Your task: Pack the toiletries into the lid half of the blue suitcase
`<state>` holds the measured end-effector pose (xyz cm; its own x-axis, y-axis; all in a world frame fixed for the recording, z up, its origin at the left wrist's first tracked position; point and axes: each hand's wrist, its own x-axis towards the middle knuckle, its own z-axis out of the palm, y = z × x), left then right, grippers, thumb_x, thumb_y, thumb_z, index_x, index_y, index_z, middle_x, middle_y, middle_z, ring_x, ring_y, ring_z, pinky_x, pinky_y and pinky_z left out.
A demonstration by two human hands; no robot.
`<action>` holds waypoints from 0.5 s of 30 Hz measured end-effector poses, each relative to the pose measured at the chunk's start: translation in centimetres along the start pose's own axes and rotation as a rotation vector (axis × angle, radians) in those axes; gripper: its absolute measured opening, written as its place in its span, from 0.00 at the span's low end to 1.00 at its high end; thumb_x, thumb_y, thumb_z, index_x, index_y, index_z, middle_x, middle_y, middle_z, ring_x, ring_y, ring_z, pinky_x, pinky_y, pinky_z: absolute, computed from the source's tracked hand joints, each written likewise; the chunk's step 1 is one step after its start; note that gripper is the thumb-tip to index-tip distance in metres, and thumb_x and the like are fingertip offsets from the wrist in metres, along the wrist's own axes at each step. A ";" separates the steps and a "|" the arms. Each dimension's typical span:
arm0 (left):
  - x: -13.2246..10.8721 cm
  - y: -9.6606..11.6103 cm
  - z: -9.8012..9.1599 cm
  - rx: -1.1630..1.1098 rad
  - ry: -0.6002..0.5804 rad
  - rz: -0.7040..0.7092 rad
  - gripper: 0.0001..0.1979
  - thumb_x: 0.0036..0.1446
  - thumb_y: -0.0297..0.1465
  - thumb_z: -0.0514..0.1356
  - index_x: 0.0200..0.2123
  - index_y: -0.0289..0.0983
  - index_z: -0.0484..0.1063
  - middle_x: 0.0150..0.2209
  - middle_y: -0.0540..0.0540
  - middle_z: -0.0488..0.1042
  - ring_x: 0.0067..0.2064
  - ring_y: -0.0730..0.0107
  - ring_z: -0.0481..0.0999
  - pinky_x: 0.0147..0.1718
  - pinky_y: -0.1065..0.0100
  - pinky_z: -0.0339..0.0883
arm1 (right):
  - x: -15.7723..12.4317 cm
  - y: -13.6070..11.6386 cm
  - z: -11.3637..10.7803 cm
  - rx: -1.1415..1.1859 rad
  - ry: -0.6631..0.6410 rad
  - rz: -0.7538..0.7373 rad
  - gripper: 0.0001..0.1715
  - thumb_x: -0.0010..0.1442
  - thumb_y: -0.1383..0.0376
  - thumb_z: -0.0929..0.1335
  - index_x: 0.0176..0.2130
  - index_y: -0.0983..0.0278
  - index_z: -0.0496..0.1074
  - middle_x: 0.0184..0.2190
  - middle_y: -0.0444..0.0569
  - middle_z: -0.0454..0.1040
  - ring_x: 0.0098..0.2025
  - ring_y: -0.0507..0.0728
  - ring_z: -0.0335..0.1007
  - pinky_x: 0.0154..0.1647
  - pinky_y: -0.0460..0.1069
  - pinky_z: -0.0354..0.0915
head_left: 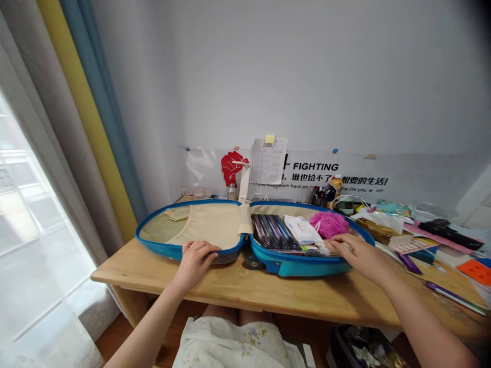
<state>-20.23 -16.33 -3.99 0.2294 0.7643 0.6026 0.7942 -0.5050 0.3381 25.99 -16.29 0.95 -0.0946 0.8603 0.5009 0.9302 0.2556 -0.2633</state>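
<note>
A small blue suitcase [307, 268] lies open flat on the desk, its two halves joined at the middle. My left hand [197, 258] is closed over the near rim of the left half, which has a beige lining [215, 225]. My right hand [355, 253] reaches over the near rim of the right half. Its fingertips are bent together at a small pale item that I cannot make out. Beside them in that half lie a pink mesh bath puff [330, 224], a white packet [303, 230] and several dark, slim packages [274, 232] in a row.
The wooden desk [226, 283] stands against a wall. Papers, a purple pen [454, 296] and an orange card [475, 271] clutter its right side. A bottle [334, 188] and a white lamp [244, 184] stand behind the suitcase. Below is a filled bin [337, 340]; curtains [92, 117] hang left.
</note>
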 end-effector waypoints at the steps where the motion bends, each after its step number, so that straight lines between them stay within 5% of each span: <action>1: 0.2 1.0 0.6 -0.014 -0.007 0.009 0.12 0.64 0.37 0.53 0.38 0.46 0.77 0.37 0.49 0.79 0.42 0.65 0.75 0.48 0.58 0.54 | 0.7 -0.6 -0.1 -0.001 -0.055 0.019 0.23 0.59 0.47 0.60 0.34 0.58 0.75 0.37 0.48 0.79 0.36 0.60 0.75 0.35 0.52 0.68; 5: 1.1 4.5 3.0 -0.068 -0.030 0.022 0.11 0.64 0.35 0.54 0.38 0.45 0.77 0.37 0.48 0.79 0.43 0.65 0.75 0.48 0.58 0.54 | 3.5 -2.4 0.7 -0.062 -0.289 0.113 0.21 0.59 0.51 0.61 0.37 0.59 0.76 0.39 0.50 0.79 0.38 0.59 0.76 0.36 0.51 0.68; 9: 1.4 7.0 4.3 -0.090 -0.077 0.049 0.11 0.64 0.32 0.54 0.42 0.45 0.76 0.40 0.47 0.78 0.44 0.64 0.74 0.49 0.56 0.56 | 6.0 -1.8 2.4 -0.273 -0.389 0.159 0.17 0.57 0.55 0.63 0.37 0.62 0.76 0.37 0.55 0.79 0.36 0.61 0.76 0.35 0.52 0.67; 15: 0.1 5.5 4.0 -0.038 -0.068 0.197 0.19 0.63 0.32 0.54 0.56 0.47 0.68 0.55 0.44 0.73 0.57 0.59 0.68 0.58 0.54 0.54 | 7.8 1.8 4.0 -0.314 -0.390 0.195 0.07 0.50 0.61 0.67 0.29 0.61 0.75 0.26 0.52 0.78 0.28 0.59 0.75 0.31 0.51 0.67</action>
<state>-13.63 -17.43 -4.99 0.4162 0.6742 0.6101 0.7087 -0.6609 0.2469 25.46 -7.31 1.08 0.0219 0.9939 0.1083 0.9993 -0.0185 -0.0319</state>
